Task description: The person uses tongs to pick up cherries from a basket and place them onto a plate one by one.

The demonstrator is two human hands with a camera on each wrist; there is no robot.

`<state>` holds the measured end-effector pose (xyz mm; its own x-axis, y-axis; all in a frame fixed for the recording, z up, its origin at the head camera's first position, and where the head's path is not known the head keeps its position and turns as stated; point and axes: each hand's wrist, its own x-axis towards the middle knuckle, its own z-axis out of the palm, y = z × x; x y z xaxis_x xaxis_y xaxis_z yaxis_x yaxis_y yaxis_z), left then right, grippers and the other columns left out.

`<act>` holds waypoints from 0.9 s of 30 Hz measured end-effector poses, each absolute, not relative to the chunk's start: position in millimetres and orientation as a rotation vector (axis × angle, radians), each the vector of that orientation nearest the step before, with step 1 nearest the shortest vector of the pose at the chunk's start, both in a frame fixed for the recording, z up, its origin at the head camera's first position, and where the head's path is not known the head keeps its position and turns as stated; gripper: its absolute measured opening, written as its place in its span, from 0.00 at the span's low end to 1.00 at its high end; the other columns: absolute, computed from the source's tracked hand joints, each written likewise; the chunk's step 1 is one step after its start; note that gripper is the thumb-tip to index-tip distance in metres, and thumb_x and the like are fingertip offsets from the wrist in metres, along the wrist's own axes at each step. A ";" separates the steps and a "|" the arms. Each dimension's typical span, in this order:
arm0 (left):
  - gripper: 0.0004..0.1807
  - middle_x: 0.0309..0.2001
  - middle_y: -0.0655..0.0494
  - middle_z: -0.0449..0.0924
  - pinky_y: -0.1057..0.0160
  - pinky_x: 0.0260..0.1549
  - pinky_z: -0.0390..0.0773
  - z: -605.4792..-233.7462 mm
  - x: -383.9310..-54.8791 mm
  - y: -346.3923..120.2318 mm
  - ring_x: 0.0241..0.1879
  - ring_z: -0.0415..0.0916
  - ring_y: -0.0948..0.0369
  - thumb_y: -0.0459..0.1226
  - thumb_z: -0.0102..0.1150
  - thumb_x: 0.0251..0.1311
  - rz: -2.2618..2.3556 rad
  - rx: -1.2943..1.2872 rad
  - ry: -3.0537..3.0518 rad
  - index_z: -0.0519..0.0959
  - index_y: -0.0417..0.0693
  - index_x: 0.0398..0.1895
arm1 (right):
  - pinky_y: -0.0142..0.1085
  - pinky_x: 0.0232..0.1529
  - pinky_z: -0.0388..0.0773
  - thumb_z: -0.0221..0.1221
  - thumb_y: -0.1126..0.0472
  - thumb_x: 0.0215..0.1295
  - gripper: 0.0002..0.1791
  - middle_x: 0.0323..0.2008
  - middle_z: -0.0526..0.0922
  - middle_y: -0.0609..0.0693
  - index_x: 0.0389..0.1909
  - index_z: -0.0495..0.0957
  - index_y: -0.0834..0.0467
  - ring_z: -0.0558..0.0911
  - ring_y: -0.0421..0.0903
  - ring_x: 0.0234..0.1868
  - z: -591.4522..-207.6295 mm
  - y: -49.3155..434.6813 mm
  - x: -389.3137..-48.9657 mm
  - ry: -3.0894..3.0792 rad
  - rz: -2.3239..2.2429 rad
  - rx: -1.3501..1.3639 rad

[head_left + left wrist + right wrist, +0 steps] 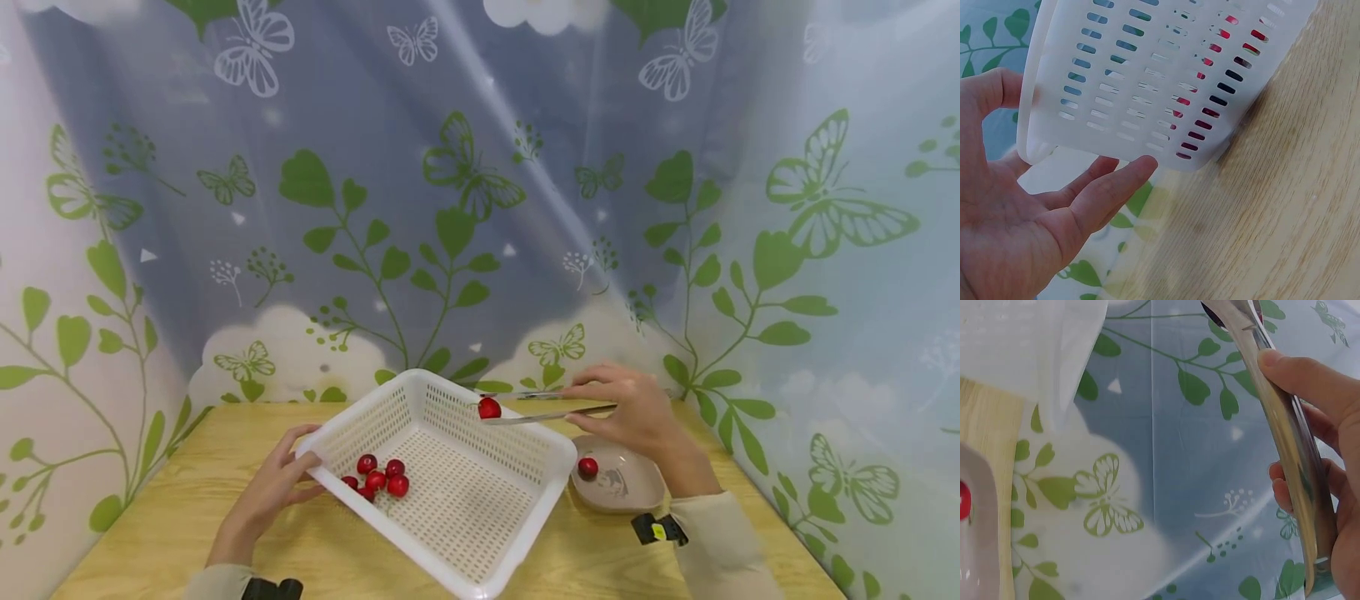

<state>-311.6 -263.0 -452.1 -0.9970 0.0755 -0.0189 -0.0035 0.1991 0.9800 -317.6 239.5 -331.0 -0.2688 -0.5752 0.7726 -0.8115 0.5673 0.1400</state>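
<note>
My right hand (626, 408) grips metal tongs (551, 414), whose tips pinch a red cherry (490, 407) over the far right wall of a white perforated basket (450, 542). In the right wrist view the thumb presses along one arm of the tongs (1291, 444). My left hand (273, 479) holds the basket's left corner, thumb over the rim and fingers beneath it; the left wrist view shows fingertips against the outer wall (1129, 119). Several cherries (376, 481) lie together inside at the basket's left end.
Right of the basket, partly under my right forearm, a shallow beige dish (626, 496) holds one cherry (588, 468). Everything stands on a wooden table (142, 517). A curtain printed with leaves and butterflies (375, 275) rises along the table's back and sides.
</note>
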 end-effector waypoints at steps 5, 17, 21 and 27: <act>0.31 0.67 0.28 0.66 0.50 0.53 0.87 -451.4 -310.2 -263.1 0.49 0.83 0.55 0.36 0.45 0.75 1.957 0.067 2.367 0.53 0.50 0.79 | 0.39 0.31 0.84 0.79 0.59 0.44 0.18 0.36 0.89 0.47 0.40 0.92 0.52 0.86 0.44 0.35 -331.2 255.0 -312.9 -1.975 0.339 1.110; 0.31 0.67 0.28 0.66 0.50 0.53 0.87 -451.1 -311.5 -264.3 0.49 0.82 0.56 0.35 0.46 0.75 1.968 0.072 2.362 0.53 0.50 0.78 | 0.30 0.24 0.79 0.66 0.39 0.66 0.20 0.36 0.89 0.47 0.40 0.92 0.51 0.85 0.44 0.32 -339.0 293.4 -306.8 -1.969 0.300 1.004; 0.31 0.67 0.28 0.66 0.51 0.53 0.88 -450.3 -310.6 -263.7 0.48 0.83 0.55 0.35 0.46 0.75 1.970 0.072 2.363 0.53 0.50 0.79 | 0.31 0.24 0.79 0.67 0.40 0.64 0.19 0.36 0.89 0.48 0.40 0.92 0.51 0.85 0.46 0.33 -342.6 304.1 -304.9 -1.996 0.276 0.974; 0.31 0.67 0.29 0.67 0.51 0.52 0.88 -451.1 -310.3 -262.2 0.48 0.83 0.56 0.35 0.46 0.75 1.967 0.060 2.358 0.53 0.50 0.79 | 0.28 0.24 0.77 0.79 0.57 0.43 0.18 0.37 0.90 0.49 0.39 0.92 0.51 0.84 0.46 0.33 -347.4 319.0 -302.2 -2.048 0.243 0.916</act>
<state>-310.3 -262.2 -451.1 -0.9968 0.0749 -0.0288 -0.0149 0.1801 0.9835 -302.2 319.0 -347.4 -0.3640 -0.5184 0.7738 -0.6852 0.7117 0.1545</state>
